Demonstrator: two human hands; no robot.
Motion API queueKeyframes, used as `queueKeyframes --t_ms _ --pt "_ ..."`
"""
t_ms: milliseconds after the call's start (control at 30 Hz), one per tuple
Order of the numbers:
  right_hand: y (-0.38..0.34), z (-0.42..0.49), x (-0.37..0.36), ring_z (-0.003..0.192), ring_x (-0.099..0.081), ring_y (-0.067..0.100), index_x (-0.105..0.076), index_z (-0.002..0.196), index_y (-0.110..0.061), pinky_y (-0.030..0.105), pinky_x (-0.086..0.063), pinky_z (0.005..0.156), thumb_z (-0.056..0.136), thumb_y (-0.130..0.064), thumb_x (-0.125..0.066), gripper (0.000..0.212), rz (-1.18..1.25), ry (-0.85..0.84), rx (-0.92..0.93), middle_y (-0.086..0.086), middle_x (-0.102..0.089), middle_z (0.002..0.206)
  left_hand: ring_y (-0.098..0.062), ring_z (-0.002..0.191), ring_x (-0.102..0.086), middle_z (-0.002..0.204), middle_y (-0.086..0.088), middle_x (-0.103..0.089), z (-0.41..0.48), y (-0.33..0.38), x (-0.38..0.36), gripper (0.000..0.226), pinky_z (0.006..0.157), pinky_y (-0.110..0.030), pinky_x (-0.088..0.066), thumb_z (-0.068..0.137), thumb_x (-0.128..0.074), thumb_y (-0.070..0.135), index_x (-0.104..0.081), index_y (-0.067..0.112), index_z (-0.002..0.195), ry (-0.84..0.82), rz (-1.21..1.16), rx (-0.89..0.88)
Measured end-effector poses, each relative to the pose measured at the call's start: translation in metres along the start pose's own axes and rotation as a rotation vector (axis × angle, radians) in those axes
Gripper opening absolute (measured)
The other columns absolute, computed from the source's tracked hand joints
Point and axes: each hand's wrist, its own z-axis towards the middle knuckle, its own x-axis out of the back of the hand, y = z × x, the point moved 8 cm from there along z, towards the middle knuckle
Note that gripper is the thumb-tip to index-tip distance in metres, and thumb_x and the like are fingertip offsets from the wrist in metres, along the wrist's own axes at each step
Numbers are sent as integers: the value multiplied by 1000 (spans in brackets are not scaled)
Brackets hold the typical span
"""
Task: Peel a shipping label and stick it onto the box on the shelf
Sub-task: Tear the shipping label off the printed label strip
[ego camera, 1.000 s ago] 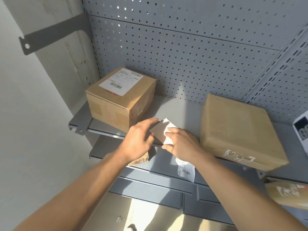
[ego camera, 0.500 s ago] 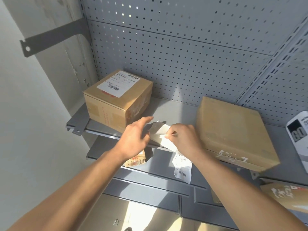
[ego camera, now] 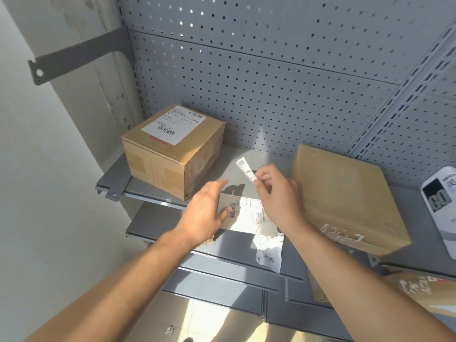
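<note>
My left hand [ego camera: 206, 213] holds a white label sheet with barcodes [ego camera: 243, 213] by its left edge, in front of the grey shelf [ego camera: 261, 159]. My right hand [ego camera: 276, 191] pinches a narrow white strip of label [ego camera: 245, 170] that sticks up to the left, apart from the sheet. A flat brown box without a label [ego camera: 345, 193] lies on the shelf just right of my hands. A taller brown box [ego camera: 172, 149] with a white shipping label [ego camera: 174, 124] on top stands at the shelf's left end.
A grey pegboard [ego camera: 271, 82] backs the shelf. A white-and-black package [ego camera: 441, 206] lies at the far right. Another printed label [ego camera: 269, 250] hangs over a lower shelf below my hands, and a brown parcel [ego camera: 424, 292] sits low right. A bracket [ego camera: 74, 58] juts from the wall at left.
The paper was held folded between both hands; now the sheet faces up in my left hand, and my right hand has pulled a narrow strip up and away from it.
</note>
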Motion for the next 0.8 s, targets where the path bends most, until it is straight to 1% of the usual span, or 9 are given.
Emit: queueKeyframes --t_ms 67,133,233,333,433,533,667,733,800 --pt "0 3 5 77 -66 12 -60 115 -18 25 -51 77 91 -6 -65 27 55 34 -30 -11 -67 87 -23 130 -55 142 -1 -55 -1 9 -13 56 109 -38 -44 91 -69 21 -46 23 142 -54 79 -90" --pt "-1 5 9 78 -66 14 -53 134 -22 26 -51 76 90 -4 -62 49 57 26 -37 -12 -66 87 -25 139 -47 149 -3 -51 0 18 -33 53 116 -33 -37 94 -65 30 -48 21 144 -166 175 -193" --pt "5 8 16 77 -65 18 -35 153 -23 26 -50 77 87 0 -61 75 48 12 -54 -7 -64 91 -25 155 -20 167 -3 -28 1 25 -61 66 126 -31 -16 100 -54 46 -31 24 158 -311 345 -309" --pt "17 8 33 81 -62 20 -28 155 -37 28 -48 82 85 -3 -60 84 4 14 -90 -3 -64 105 -31 156 -14 171 -4 -17 4 25 -78 67 126 -41 -18 101 -49 50 -22 31 160 -394 543 -359" --pt "35 9 50 99 -59 24 -46 149 -35 25 -40 89 88 -7 -60 69 -123 2 -165 0 -59 120 -34 155 -14 171 -7 -15 10 20 -81 62 126 -45 -19 104 -45 48 -22 34 160 -436 634 -325" --pt "47 14 61 108 -63 29 -68 130 -22 19 -36 83 91 -16 -66 39 -184 23 -205 8 -66 124 -33 156 -12 171 -7 -13 12 16 -73 60 126 -44 -15 106 -39 48 -20 34 161 -451 642 -302" --pt "53 21 63 76 -64 23 -79 109 -21 22 -40 72 92 -27 -71 20 -171 13 -202 2 -79 103 -32 154 -16 170 -4 -16 13 6 -55 62 126 -41 -17 103 -45 51 -24 37 159 -447 606 -251" --pt "51 25 61 72 -63 24 -81 102 -21 26 -44 71 93 -27 -69 16 -175 1 -201 2 -80 92 -31 151 -21 167 -2 -22 14 2 -48 67 123 -43 -23 98 -49 59 -28 38 157 -467 588 -211" --pt "48 27 60 72 -63 26 -81 96 -20 31 -48 70 97 -27 -64 19 -175 9 -198 4 -79 88 -29 146 -27 162 0 -30 19 3 -45 65 121 -45 -28 96 -43 66 -38 35 153 -482 551 -159"
